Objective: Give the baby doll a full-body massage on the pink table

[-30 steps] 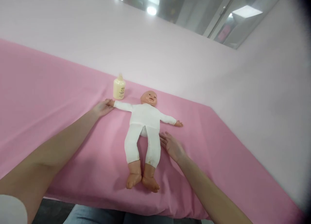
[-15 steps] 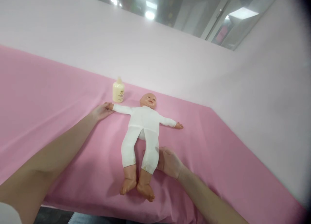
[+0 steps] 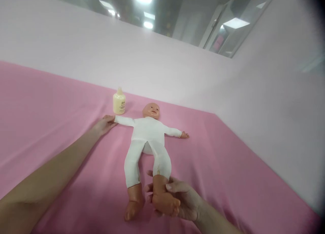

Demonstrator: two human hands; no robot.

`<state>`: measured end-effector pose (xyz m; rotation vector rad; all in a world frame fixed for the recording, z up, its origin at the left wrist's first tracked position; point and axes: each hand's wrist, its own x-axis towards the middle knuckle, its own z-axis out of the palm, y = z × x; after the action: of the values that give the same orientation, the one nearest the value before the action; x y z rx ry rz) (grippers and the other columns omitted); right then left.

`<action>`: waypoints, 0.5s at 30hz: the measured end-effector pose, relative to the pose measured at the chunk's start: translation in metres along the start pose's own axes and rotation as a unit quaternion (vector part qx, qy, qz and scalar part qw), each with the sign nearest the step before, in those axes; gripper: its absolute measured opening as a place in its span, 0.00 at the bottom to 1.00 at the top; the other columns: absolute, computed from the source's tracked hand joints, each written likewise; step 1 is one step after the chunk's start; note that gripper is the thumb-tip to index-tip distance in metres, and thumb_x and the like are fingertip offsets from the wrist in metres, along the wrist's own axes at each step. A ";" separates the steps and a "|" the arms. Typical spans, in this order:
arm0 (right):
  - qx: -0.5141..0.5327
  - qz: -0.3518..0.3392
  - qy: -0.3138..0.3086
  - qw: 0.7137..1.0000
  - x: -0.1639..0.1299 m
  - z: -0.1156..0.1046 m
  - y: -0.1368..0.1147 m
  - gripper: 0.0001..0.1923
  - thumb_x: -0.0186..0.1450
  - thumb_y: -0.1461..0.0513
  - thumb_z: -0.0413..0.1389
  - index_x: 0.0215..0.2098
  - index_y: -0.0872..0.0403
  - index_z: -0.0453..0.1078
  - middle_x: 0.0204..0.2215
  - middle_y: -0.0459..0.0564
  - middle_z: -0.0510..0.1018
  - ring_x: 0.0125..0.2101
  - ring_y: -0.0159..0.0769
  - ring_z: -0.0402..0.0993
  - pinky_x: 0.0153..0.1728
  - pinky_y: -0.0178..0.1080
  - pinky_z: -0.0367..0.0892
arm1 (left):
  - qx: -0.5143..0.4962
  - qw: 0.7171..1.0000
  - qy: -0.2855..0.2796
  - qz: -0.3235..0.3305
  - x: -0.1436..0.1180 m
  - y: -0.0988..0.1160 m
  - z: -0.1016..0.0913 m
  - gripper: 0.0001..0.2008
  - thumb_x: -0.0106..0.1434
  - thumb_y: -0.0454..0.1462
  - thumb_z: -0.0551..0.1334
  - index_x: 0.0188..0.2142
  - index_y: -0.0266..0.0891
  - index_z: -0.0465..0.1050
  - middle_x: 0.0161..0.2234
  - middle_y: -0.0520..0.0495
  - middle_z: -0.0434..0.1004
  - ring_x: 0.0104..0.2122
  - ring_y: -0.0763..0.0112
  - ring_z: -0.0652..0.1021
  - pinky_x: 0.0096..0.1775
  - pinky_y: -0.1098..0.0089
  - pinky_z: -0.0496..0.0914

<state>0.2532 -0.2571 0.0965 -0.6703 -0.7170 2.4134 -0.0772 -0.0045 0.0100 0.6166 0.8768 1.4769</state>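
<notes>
A baby doll [image 3: 148, 129] in a white fabric suit lies on its back, arms spread out to the sides. Its head, hands and lower legs are bare and tan. My left hand [image 3: 103, 125] is closed around the doll's hand at the image's left, mostly hiding it. Cupped under the doll's lower leg [image 3: 160, 186] at the image's right is my right hand [image 3: 187, 199], with the thumb at the ankle and fingertips showing on the far side. The doll's other foot [image 3: 134, 207] rests on the pink sheet.
A pale yellow bottle [image 3: 119, 103] stands upright near the doll's head. The pink sheet [image 3: 63, 102] covers the surface beneath. White walls [image 3: 177, 75] rise behind and at the right, with a reflective glass panel [image 3: 162, 10] above.
My right hand has moved from beside the doll's thigh and knee down to its ankle, and that leg is now raised and turned outward. My left hand keeps hold of the doll's hand.
</notes>
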 end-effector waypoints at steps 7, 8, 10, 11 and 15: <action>-0.017 -0.002 -0.003 1.000 0.022 -0.001 -0.066 0.25 0.64 0.53 0.59 0.55 0.58 0.65 0.38 0.51 0.74 0.37 0.32 0.75 0.28 0.28 0.68 | 0.097 0.975 -0.074 0.183 -0.019 -0.003 0.058 0.15 0.49 0.31 0.70 0.35 0.39 0.69 0.40 0.47 0.78 0.46 0.62 0.78 0.52 0.62 0.72; -0.017 -0.004 0.005 1.000 0.029 -0.007 -0.071 0.25 0.65 0.52 0.58 0.55 0.59 0.64 0.37 0.51 0.74 0.35 0.30 0.74 0.27 0.27 0.67 | 0.118 0.966 -0.087 0.212 -0.025 -0.005 0.069 0.18 0.48 0.31 0.71 0.38 0.40 0.69 0.43 0.47 0.78 0.48 0.62 0.77 0.53 0.61 0.71; -0.009 -0.016 0.025 1.000 0.046 -0.022 -0.077 0.26 0.67 0.51 0.55 0.56 0.60 0.64 0.34 0.50 0.74 0.31 0.28 0.73 0.24 0.26 0.64 | 0.184 0.944 -0.143 0.233 -0.039 -0.012 0.089 0.20 0.51 0.34 0.70 0.43 0.41 0.70 0.49 0.46 0.77 0.50 0.61 0.76 0.54 0.60 0.70; -0.003 -0.024 0.035 0.999 0.056 -0.031 -0.077 0.26 0.68 0.50 0.54 0.55 0.60 0.65 0.33 0.49 0.74 0.30 0.28 0.72 0.22 0.26 0.63 | 0.231 0.928 -0.176 0.235 -0.046 -0.017 0.096 0.18 0.54 0.36 0.69 0.44 0.41 0.71 0.49 0.45 0.77 0.51 0.61 0.76 0.55 0.59 0.69; -0.020 -0.041 0.106 0.993 0.087 -0.065 -0.061 0.21 0.66 0.52 0.57 0.48 0.60 0.70 0.32 0.49 0.75 0.29 0.26 0.71 0.24 0.27 0.64 | 0.356 0.867 -0.263 0.227 -0.064 -0.040 0.103 0.18 0.60 0.41 0.64 0.50 0.42 0.73 0.54 0.44 0.76 0.56 0.59 0.73 0.60 0.58 0.65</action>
<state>0.2479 -0.1379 0.0594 -0.8810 -0.6928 2.2173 0.0361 -0.0530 0.0440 1.7897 0.8544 1.2407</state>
